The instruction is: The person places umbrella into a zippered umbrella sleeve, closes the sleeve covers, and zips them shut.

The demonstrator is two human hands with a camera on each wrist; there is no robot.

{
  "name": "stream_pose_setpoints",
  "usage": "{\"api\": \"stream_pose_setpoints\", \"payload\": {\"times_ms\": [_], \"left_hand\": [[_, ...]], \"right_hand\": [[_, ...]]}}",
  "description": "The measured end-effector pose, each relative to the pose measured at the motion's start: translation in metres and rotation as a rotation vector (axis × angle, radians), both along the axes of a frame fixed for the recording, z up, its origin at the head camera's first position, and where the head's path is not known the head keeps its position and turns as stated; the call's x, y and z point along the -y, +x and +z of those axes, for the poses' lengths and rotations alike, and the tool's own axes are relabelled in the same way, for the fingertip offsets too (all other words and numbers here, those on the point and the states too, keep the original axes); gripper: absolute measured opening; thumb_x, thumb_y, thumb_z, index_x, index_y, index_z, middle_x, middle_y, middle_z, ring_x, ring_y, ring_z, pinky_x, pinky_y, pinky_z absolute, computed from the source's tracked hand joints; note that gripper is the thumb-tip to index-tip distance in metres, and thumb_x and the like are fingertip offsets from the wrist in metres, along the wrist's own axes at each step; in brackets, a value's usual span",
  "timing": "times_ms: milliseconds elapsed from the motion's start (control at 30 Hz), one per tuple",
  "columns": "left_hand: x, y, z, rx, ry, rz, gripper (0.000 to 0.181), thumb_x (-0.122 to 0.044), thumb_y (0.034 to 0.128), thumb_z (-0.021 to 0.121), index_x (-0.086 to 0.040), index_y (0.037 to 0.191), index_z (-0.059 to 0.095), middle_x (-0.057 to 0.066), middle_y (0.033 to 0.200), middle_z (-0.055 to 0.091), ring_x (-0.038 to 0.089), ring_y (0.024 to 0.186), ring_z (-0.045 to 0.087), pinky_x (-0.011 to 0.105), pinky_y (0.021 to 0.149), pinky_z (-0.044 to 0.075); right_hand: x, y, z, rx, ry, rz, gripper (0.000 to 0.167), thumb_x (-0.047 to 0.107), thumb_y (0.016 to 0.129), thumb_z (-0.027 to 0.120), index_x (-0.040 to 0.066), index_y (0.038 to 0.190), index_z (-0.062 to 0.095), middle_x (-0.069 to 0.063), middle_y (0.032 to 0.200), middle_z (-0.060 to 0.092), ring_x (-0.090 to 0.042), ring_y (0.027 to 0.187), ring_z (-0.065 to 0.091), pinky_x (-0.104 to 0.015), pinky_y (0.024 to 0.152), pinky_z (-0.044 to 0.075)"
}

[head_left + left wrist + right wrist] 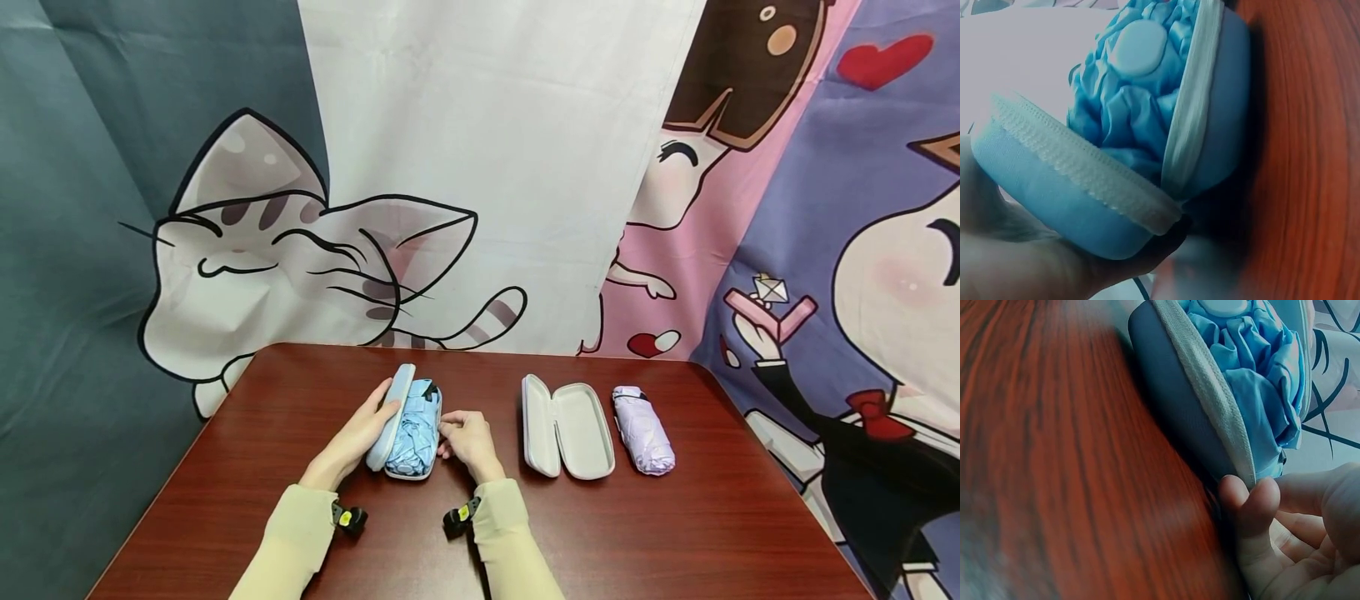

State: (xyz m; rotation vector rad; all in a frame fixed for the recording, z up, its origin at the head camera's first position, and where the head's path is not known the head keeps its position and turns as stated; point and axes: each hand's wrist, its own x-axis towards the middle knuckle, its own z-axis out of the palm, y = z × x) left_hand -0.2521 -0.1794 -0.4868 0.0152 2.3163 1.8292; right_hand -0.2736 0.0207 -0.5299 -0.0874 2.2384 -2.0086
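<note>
Evidently, a red-brown wooden table (630, 542) bears an oblong pale-blue hard-shell case (388, 429) holding a folded light-blue fabric umbrella (415, 429); left hand (360, 433) grips the lid (1072, 194), right hand (470, 440) pinches the rim (1210, 394). Encasing looks nearly done; closing calls for tucked fabric.

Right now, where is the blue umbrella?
In the head view, left of centre, the blue umbrella lies in the open blue case, left of the pale case.
</note>
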Motion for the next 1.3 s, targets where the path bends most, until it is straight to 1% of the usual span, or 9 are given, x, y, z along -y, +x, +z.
{"api": "stream_pose_setpoints", "payload": {"times_ms": [200,333,433,667,800,933,1100,1167,1300], "left_hand": [[-0.01,0.001,-0.001,-0.035,-0.134,-0.023,0.069,-0.035,0.1021,0.049,-0.018,0.158,0.012,0.014,0.162,0.007,0.034,0.146,0.007,0.056,0.113,0.012],[-0.017,0.002,-0.004,-0.096,-0.232,-0.034,0.07,-0.033,0.1005,0.053,-0.012,0.157,0.016,0.018,0.161,0.006,0.037,0.146,0.009,0.056,0.113,0.014],[-0.023,0.004,-0.005,-0.144,-0.294,-0.023,0.069,-0.031,0.0998,0.054,-0.008,0.156,0.02,0.021,0.16,0.007,0.039,0.145,0.012,0.056,0.112,0.016],[-0.032,0.006,-0.007,-0.212,-0.369,0.0,0.065,-0.031,0.0989,0.054,-0.006,0.153,0.028,0.025,0.159,0.007,0.042,0.143,0.016,0.056,0.111,0.021],[-0.035,0.006,-0.009,-0.223,-0.392,0.008,0.064,-0.03,0.0988,0.054,-0.005,0.153,0.029,0.025,0.159,0.007,0.042,0.143,0.016,0.056,0.11,0.022],[-0.039,0.006,-0.009,-0.213,-0.413,0.012,0.064,-0.031,0.0988,0.054,-0.007,0.153,0.029,0.022,0.16,0.006,0.041,0.144,0.015,0.056,0.11,0.022],[-0.044,0.007,-0.006,-0.208,-0.441,0.023,0.063,-0.032,0.0989,0.053,-0.009,0.153,0.03,0.021,0.16,0.006,0.04,0.144,0.014,0.058,0.11,0.021],[-0.045,0.008,-0.006,-0.207,-0.454,0.031,0.063,-0.032,0.0989,0.053,-0.009,0.153,0.03,0.021,0.16,0.007,0.04,0.144,0.014,0.061,0.109,0.021],[-0.048,0.011,-0.005,-0.192,-0.48,0.04,0.063,-0.033,0.0992,0.052,-0.011,0.153,0.03,0.02,0.16,0.008,0.04,0.144,0.014,0.071,0.102,0.02]], "right_hand": [[0.0,0.001,0.001,-0.002,0.01,-0.007,0.012,-0.001,0.091,0.063,-0.007,0.1,0.069,-0.012,0.068,0.068,-0.015,0.046,0.058,-0.028,0.045,0.05],[0.0,0.0,-0.001,-0.006,0.018,-0.012,0.012,-0.001,0.09,0.064,-0.006,0.1,0.069,-0.012,0.068,0.068,-0.015,0.046,0.058,-0.028,0.045,0.05],[0.001,0.0,-0.001,-0.008,0.019,-0.014,0.012,0.0,0.09,0.065,-0.006,0.1,0.069,-0.013,0.068,0.068,-0.016,0.046,0.059,-0.028,0.045,0.05],[0.0,0.0,0.0,0.002,-0.001,-0.008,0.012,0.0,0.09,0.064,-0.006,0.099,0.069,-0.01,0.07,0.069,-0.015,0.047,0.061,-0.028,0.048,0.052],[-0.001,-0.001,-0.002,-0.012,-0.011,0.003,0.011,-0.002,0.09,0.063,-0.006,0.097,0.069,-0.007,0.069,0.069,-0.013,0.047,0.061,-0.028,0.048,0.052],[-0.001,-0.002,-0.002,0.014,-0.017,0.0,0.011,-0.001,0.09,0.064,-0.005,0.098,0.07,-0.009,0.07,0.069,-0.013,0.048,0.061,-0.028,0.05,0.053],[-0.002,-0.002,0.0,0.018,0.012,-0.01,0.014,0.001,0.09,0.066,-0.005,0.102,0.07,-0.009,0.068,0.068,-0.014,0.047,0.06,-0.028,0.05,0.053],[-0.002,-0.002,0.0,0.013,0.013,-0.005,0.015,0.001,0.09,0.065,-0.005,0.103,0.069,-0.008,0.068,0.068,-0.014,0.047,0.06,-0.027,0.05,0.053],[-0.002,-0.002,-0.003,0.009,-0.011,0.027,0.017,0.0,0.089,0.064,-0.008,0.105,0.067,-0.009,0.07,0.068,-0.014,0.048,0.06,-0.028,0.051,0.053]]}}
